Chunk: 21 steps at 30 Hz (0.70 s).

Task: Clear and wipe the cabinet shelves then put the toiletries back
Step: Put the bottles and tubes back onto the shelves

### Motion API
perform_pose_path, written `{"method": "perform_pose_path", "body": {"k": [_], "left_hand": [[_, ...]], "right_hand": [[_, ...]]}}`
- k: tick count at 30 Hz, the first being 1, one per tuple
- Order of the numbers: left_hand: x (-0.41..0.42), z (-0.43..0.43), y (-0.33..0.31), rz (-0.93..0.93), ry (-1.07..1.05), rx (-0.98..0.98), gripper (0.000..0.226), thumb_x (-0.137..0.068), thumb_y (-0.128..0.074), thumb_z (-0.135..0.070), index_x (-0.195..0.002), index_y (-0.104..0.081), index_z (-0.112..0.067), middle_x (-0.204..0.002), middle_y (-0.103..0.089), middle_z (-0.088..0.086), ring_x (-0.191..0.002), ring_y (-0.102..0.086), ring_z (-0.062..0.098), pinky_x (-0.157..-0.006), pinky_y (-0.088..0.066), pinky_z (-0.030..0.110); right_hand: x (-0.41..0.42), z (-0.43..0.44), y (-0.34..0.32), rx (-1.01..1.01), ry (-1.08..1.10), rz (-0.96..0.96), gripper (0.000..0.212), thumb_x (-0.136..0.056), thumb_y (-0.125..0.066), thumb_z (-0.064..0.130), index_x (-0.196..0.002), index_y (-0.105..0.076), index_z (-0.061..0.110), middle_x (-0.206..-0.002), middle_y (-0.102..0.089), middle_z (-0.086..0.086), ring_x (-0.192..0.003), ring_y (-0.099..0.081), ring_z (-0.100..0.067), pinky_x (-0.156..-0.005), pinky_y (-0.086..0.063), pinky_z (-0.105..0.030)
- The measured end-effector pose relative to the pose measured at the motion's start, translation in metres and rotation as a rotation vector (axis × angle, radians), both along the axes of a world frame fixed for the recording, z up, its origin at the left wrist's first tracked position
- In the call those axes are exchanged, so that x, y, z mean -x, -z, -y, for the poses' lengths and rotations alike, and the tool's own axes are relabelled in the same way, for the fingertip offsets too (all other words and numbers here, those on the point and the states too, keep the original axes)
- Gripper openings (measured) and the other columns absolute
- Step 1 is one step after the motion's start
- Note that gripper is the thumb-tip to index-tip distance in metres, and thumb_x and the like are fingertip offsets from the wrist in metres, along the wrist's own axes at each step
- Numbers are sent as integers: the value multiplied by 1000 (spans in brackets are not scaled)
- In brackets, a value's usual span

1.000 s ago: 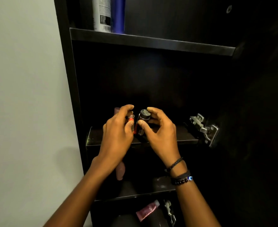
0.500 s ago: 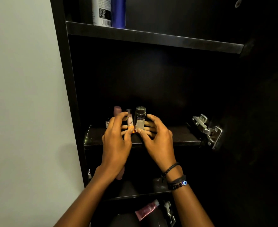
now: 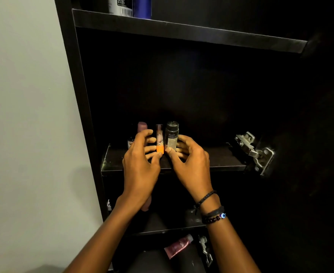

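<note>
Two small bottles stand side by side on the middle shelf point(image 3: 227, 164) of the dark cabinet. My left hand point(image 3: 140, 166) holds the slim bottle with the orange base point(image 3: 159, 140), thumb on its front and fingers behind it. My right hand point(image 3: 191, 162) holds the dark bottle with the grey label point(image 3: 172, 134) the same way, thumb at its base. Both bottles are upright and close together. A mauve-capped bottle point(image 3: 142, 126) and a small dark labelled bottle point(image 3: 131, 142) stand behind my left hand, partly hidden.
The upper shelf point(image 3: 201, 34) carries a white bottle with a barcode point(image 3: 120, 5) and a blue bottle point(image 3: 142, 6). A metal door hinge point(image 3: 254, 150) juts out at the right. Below, a pink tube point(image 3: 179, 246) lies near another hinge point(image 3: 205, 251). A pale wall point(image 3: 24, 115) borders the left.
Both hands have lowered the two bottles from a raised, tilted position to stand upright on the middle shelf. The camera view has shifted down slightly.
</note>
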<state>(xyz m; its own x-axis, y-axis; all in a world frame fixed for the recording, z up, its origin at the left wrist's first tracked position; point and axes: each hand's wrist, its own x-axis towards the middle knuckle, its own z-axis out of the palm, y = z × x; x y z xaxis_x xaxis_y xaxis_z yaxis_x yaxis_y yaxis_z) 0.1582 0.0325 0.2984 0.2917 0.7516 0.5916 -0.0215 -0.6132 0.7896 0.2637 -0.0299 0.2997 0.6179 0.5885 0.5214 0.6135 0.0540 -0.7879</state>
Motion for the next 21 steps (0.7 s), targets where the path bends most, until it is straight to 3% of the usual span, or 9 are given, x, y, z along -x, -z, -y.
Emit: {"method": "perform_pose_path", "body": {"k": [10, 16, 21], "left_hand": [[1, 0, 0, -5, -11, -19, 52, -79, -70, 4, -121, -52, -19, -108, -61, -1, -93, -65, 6, -77, -52, 10], [3, 1, 1, -9, -8, -44, 47, -80, -68, 3, -119, -53, -19, -106, -61, -4, -93, -64, 2, -77, -50, 7], [1, 2, 0, 2, -9, -41, 40, -82, -68, 0, -113, -54, -22, -103, -63, -4, -92, -64, -4, -74, -48, 6]], "right_hand": [[5, 2, -3, 83, 52, 98, 34, -86, -66, 27, -119, -60, 30, -103, -70, 14, -92, -64, 3, -82, -57, -28], [7, 3, -1, 101, 84, 105, 46, -87, -66, 29, -130, -54, 22, -114, -68, 7, -103, -63, -4, -88, -55, -31], [10, 2, -1, 99, 100, 119, 38, -87, -65, 29, -124, -58, 25, -105, -70, 9, -98, -64, -6, -85, -56, -34]]}}
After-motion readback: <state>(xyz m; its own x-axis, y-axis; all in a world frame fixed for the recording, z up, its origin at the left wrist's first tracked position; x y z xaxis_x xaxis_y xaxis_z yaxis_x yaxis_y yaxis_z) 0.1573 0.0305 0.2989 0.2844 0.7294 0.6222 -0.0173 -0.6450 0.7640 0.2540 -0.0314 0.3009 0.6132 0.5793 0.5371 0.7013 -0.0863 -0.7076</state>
